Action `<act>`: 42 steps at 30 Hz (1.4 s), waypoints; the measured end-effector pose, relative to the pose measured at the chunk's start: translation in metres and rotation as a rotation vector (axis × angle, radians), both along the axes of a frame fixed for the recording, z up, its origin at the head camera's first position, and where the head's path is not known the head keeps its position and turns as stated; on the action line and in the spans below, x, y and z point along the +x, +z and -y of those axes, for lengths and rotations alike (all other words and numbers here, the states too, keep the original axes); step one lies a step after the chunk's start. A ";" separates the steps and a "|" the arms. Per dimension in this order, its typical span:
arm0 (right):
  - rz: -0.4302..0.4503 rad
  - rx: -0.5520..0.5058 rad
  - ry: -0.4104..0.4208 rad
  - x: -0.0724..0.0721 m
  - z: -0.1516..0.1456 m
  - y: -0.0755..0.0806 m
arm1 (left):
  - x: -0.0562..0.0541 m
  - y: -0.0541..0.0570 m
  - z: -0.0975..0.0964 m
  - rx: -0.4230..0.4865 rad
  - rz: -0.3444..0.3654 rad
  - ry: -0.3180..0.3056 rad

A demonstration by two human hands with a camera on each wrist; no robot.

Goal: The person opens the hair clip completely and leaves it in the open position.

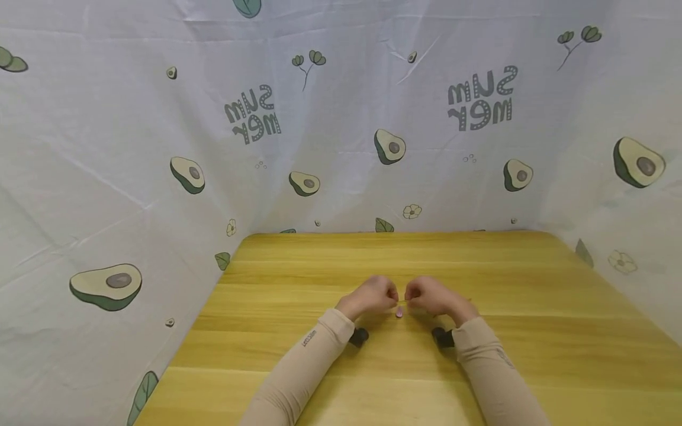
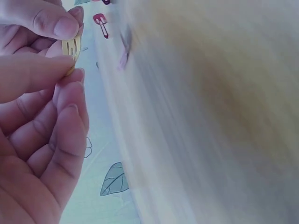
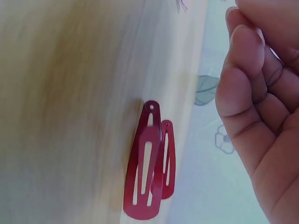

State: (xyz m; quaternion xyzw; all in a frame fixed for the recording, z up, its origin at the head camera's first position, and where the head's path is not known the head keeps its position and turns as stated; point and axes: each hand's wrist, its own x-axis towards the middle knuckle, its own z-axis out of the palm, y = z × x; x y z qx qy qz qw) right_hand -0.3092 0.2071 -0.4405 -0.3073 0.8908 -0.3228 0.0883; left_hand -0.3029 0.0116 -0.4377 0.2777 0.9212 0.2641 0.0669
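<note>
My left hand (image 1: 373,294) and right hand (image 1: 433,295) meet above the table, fingertips facing each other. Between them is a small yellow snap hair clip (image 2: 71,46). In the left wrist view, my left thumb and finger pinch its lower end, while the right hand's fingertips (image 2: 65,28) grip the upper end. A purple hair clip (image 1: 399,312) lies on the table just below the hands. Seen from the right wrist, my right hand (image 3: 261,88) has curled fingers, and the clip is hidden there.
Red snap hair clips (image 3: 142,196) lie overlapping on the wooden table (image 1: 298,355), by the right hand. Black wrist cameras (image 1: 360,337) hang under both cuffs. A white curtain (image 1: 341,118) printed with avocados stands behind and at both sides of the table.
</note>
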 end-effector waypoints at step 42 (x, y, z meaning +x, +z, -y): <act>0.116 -0.048 0.048 0.021 -0.024 0.040 | 0.017 0.020 -0.005 0.080 -0.121 -0.107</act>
